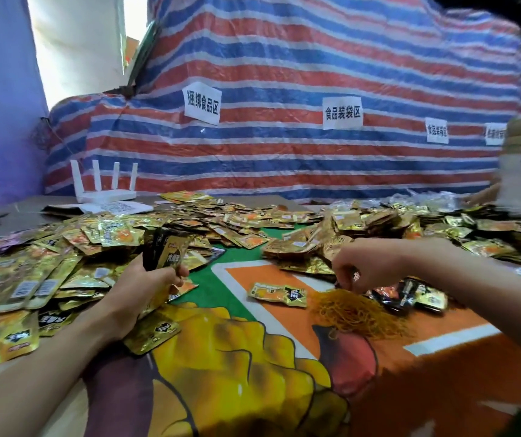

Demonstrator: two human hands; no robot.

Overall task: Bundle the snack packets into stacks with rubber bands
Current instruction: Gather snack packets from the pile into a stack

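Head camera: loose packets (63, 247) heap round us, with a striped tarp (284, 74) and a white router (104, 184) behind. Our left hand (145, 288) grips a stack of packets (166, 250) upright, long axis near vertical. Our right hand (366, 263), well apart, curls down over the rubber bands (353, 313); whether it pinches one we cannot tell.

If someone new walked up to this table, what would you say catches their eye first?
A glittering heap of gold packets covers the left and far side of the table. Near its front, the left hand grips a stack upright, while the right hand hangs over a tangle of rubber bands. Behind hangs a red, white and blue striped tarp bearing white signs.
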